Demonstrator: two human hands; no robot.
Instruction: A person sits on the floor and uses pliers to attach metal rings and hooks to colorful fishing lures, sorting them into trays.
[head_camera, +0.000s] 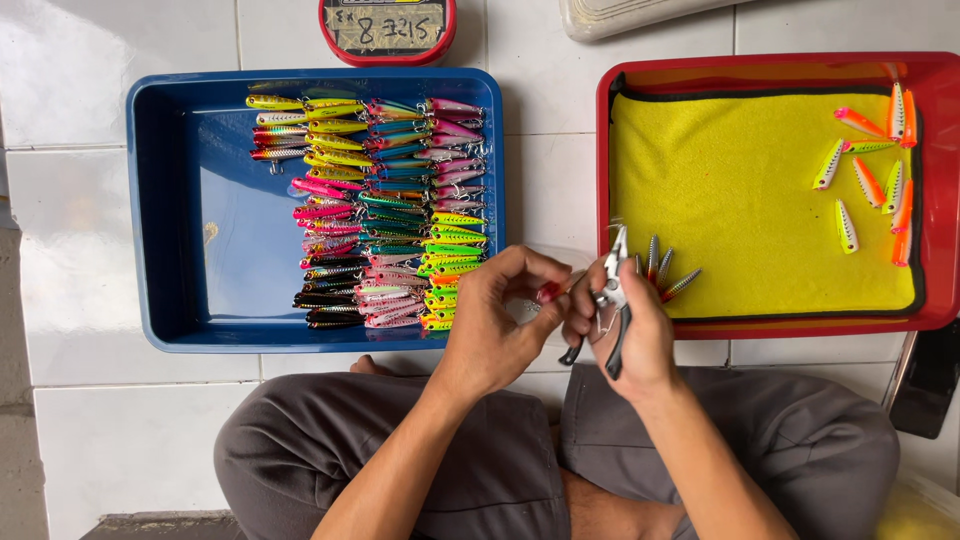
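My left hand (497, 322) pinches a small red fishing lure (548, 292) between thumb and fingers. My right hand (632, 335) grips small split-ring pliers (611, 300) with black handles, their tip against the lure, and also clutches a few silver lures (664, 270) fanned out above the fingers. Both hands meet over the gap between a blue tray (165, 210) and a red tray (935, 190).
The blue tray holds several rows of colourful lures (385, 215). The red tray has a yellow cloth (740, 190) with several orange and white lures (872, 170) at its right. A red-rimmed tub (388, 30) stands at the top. My crossed legs in grey trousers (500, 460) lie below.
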